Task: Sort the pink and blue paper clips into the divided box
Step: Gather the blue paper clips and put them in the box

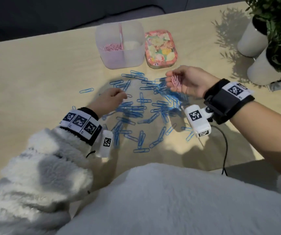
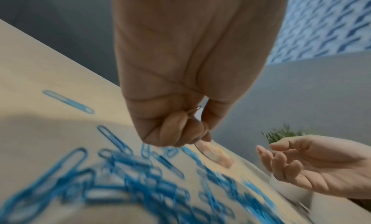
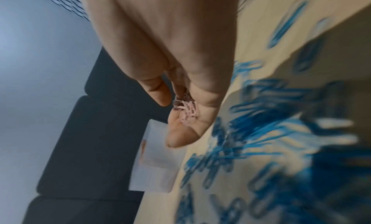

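Across the pale worktop (image 1: 34,73), slim blue paper clips (image 1: 136,107) are lying scattered in a loose heap. Above them, the right hand (image 1: 187,82) is cupping a small bunch of pink paper clips (image 1: 176,82), while the left hand (image 1: 109,100) is pinching one thin clip (image 2: 195,109). Behind, the translucent divided box (image 1: 119,55) is holding pink clips (image 1: 111,46) in its left compartment.
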